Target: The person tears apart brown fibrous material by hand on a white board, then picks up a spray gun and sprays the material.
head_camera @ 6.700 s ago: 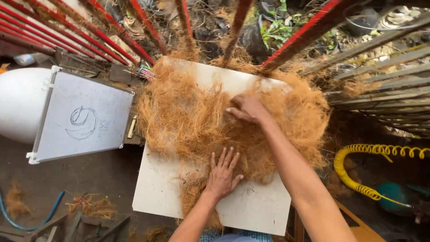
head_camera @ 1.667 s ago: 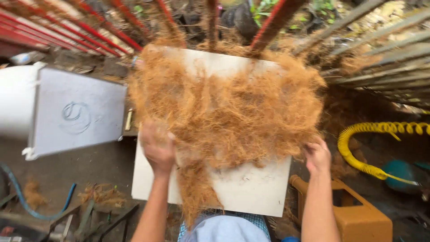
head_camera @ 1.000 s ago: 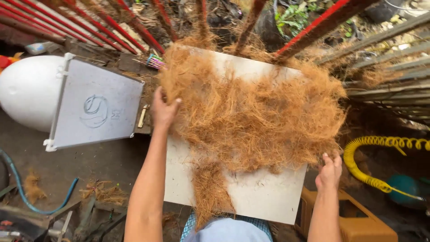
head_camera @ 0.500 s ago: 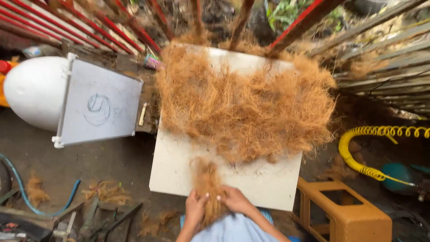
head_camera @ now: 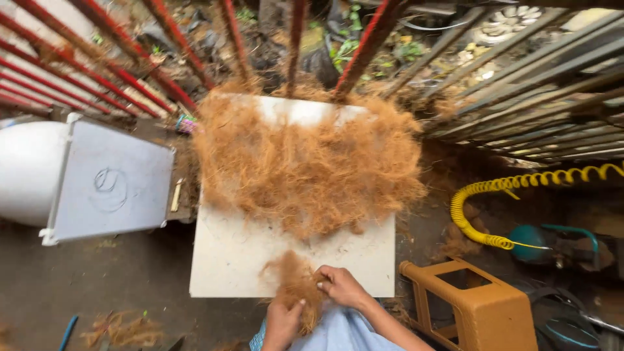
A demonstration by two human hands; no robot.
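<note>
A big heap of brown coir fibre (head_camera: 305, 162) covers the far half of a white square board (head_camera: 234, 260). At the board's near edge, over my lap, both hands grip a small tuft of the same fibre (head_camera: 292, 283). My left hand (head_camera: 283, 325) holds the tuft from below. My right hand (head_camera: 341, 287) pinches it from the right side. The near part of the board between the heap and the tuft is bare except for stray strands.
A grey-white panel (head_camera: 110, 182) leans on a white tank (head_camera: 26, 169) at left. Red metal bars (head_camera: 130, 52) and grey slats (head_camera: 533, 84) fence the far side. A coiled yellow hose (head_camera: 494, 195) and an orange plastic stool (head_camera: 481, 305) are at right.
Both hands came off the sides of the big heap and drew back to the near edge. They now hold a small tuft separated from the heap.
</note>
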